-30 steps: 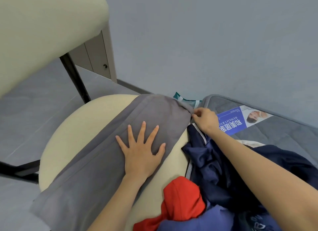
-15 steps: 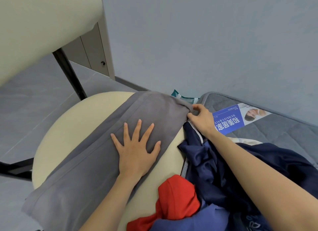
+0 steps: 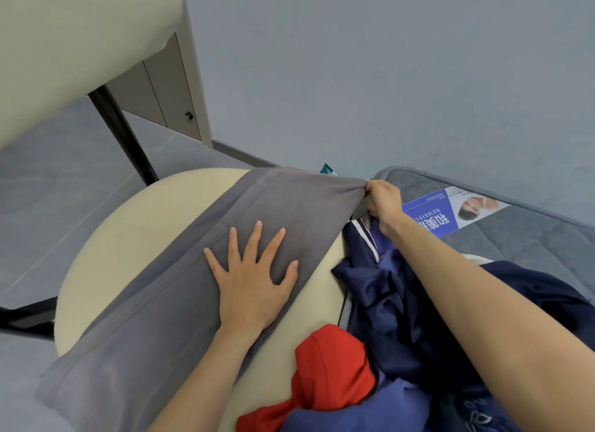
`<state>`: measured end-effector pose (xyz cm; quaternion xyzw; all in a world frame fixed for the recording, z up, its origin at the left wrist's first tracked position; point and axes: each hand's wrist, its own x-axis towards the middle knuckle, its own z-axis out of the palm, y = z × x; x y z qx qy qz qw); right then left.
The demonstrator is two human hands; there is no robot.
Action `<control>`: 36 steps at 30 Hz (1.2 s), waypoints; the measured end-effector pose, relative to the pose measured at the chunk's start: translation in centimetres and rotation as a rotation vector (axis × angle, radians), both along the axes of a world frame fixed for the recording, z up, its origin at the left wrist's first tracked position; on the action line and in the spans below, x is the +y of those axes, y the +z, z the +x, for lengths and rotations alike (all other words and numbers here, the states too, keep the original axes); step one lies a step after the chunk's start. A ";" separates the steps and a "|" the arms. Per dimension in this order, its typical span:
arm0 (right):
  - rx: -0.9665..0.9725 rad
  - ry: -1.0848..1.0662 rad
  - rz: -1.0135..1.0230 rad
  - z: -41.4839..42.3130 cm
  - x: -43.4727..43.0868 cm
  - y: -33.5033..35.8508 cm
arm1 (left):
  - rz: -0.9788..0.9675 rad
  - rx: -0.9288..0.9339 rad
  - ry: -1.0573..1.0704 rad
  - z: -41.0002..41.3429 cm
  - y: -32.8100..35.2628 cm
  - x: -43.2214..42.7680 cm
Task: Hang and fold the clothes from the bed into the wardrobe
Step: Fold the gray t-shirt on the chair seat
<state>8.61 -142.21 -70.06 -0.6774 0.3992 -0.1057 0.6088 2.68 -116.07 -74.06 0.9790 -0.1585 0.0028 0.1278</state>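
A folded grey garment [image 3: 180, 290] lies diagonally across the cream seat of a chair [image 3: 128, 241]. My left hand [image 3: 254, 280] presses flat on its middle with fingers spread. My right hand [image 3: 383, 203] pinches the garment's far right corner and holds it taut, slightly lifted. Right of the chair, a pile of clothes lies on the bed: a dark navy garment [image 3: 402, 302] with white stripes, a red garment [image 3: 331, 370] and a lighter blue one [image 3: 380, 409].
The grey mattress [image 3: 515, 238] carries a blue and white printed label [image 3: 457, 209]. The chair's cream backrest [image 3: 74, 41] and black frame [image 3: 122, 135] fill the upper left. A cabinet with a small knob [image 3: 180, 109] stands against the grey wall. Grey tiled floor lies left.
My right hand has pulled the grey garment's corner up and to the right, stretching the cloth taut. My left hand stays pressed on the garment.
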 end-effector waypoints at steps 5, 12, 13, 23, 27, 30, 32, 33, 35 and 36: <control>-0.100 -0.117 0.264 0.1 -0.9 0.6 | 0.001 -0.003 -0.002 0.0 -0.2 0.1; -0.148 -0.035 0.151 -1.7 0.9 -0.2 | 0.019 0.076 -0.009 0.2 0.0 0.0; -0.082 0.024 0.025 -1.9 1.6 -0.1 | 0.022 0.113 -0.011 0.3 0.2 0.0; 0.336 0.704 -0.706 -7.5 11.4 2.4 | -0.044 0.236 0.100 -0.6 1.3 6.4; 0.456 0.852 -0.613 -10.4 15.8 2.4 | 0.018 0.337 0.267 -1.7 1.9 11.3; 0.484 0.859 -0.551 -13.0 19.5 2.5 | 0.017 0.310 0.315 -2.2 2.7 14.4; 0.475 0.848 -0.533 -14.2 21.7 2.1 | 0.021 0.270 0.318 -2.4 3.3 15.9; 0.461 0.851 -0.526 -14.6 22.6 1.8 | 0.011 0.283 0.304 -2.5 3.6 16.6; 0.426 0.851 -0.518 -14.8 23.6 1.5 | -0.046 0.349 0.259 -2.6 4.0 17.8; 0.401 0.864 -0.523 -14.6 23.7 1.6 | -0.077 0.380 0.230 -2.8 4.2 18.3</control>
